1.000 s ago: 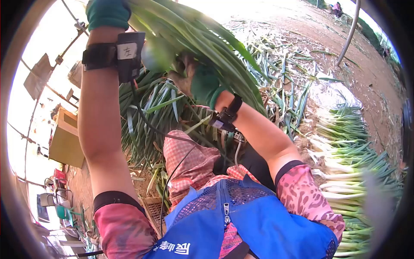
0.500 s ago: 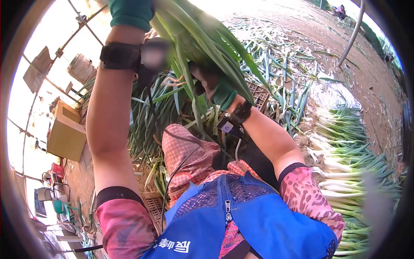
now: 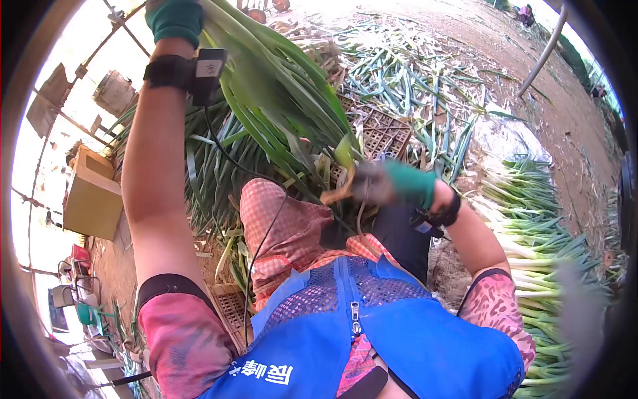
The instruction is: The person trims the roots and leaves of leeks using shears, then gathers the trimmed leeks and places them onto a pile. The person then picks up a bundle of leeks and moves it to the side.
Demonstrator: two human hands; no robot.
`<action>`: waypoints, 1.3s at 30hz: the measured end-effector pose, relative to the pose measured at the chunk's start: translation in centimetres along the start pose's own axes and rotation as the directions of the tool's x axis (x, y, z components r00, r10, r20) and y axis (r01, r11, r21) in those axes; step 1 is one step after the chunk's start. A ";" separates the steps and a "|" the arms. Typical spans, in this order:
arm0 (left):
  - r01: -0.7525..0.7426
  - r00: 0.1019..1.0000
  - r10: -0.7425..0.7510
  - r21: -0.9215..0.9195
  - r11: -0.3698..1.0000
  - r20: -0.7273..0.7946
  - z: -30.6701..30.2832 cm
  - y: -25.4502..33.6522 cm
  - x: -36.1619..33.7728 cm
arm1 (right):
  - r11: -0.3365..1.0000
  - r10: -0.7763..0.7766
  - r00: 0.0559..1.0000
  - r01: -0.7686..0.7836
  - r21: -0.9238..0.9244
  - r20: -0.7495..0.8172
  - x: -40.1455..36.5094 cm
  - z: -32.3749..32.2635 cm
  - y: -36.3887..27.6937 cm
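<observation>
My left hand [image 3: 174, 20], in a green glove, is raised high at the top left and grips the leafy end of a bunch of green onions [image 3: 279, 106]. The long leaves slant down toward my lap. My right hand [image 3: 389, 183], also green-gloved and blurred, is low by the bunch's lower end, pinching a strip of yellowish outer skin [image 3: 337, 193] that comes off the stalks. Black bands with small devices sit on both wrists.
A row of trimmed green onions [image 3: 538, 226] with white stalks lies on the ground to the right. Cut leaves [image 3: 412, 80] and a plastic crate [image 3: 379, 133] cover the dirt ahead. A cardboard box [image 3: 90, 196] stands on the left, a pole [image 3: 545, 50] at the upper right.
My right hand has dropped from under the raised bunch down and to the right, pulling skin away. The left hand keeps the bunch held high.
</observation>
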State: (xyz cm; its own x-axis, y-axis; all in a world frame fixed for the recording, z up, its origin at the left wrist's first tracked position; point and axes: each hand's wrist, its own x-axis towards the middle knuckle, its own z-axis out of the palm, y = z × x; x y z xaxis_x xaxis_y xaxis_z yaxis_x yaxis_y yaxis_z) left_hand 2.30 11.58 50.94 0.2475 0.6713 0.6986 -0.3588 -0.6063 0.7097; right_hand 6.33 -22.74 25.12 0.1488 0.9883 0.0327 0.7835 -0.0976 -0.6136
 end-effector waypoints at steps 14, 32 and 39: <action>-0.053 0.421 0.043 -0.023 0.998 0.906 8.4 2.4 -13.4 | -0.123 -0.593 0.791 -0.277 -0.953 -0.154 0.7 -20.4 -11.0; -0.105 0.135 0.797 -0.791 0.602 0.588 12.5 14.2 -30.9 | -0.265 0.223 0.430 -0.837 -0.479 -0.875 -39.1 -8.0 -23.1; -0.418 -0.092 0.806 -0.758 0.501 0.584 15.0 2.6 -23.8 | -0.191 0.087 -0.721 -0.690 0.699 -0.688 -53.4 11.4 -32.2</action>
State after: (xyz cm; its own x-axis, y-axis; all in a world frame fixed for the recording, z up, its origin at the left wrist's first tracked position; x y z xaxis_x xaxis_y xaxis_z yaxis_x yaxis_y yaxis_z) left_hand 8.96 -12.39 37.55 0.2135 -0.7998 0.5610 -0.9652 -0.2613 -0.0052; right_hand -33.74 -71.07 34.16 0.3759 -0.8011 0.4658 -0.6733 -0.5815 -0.4567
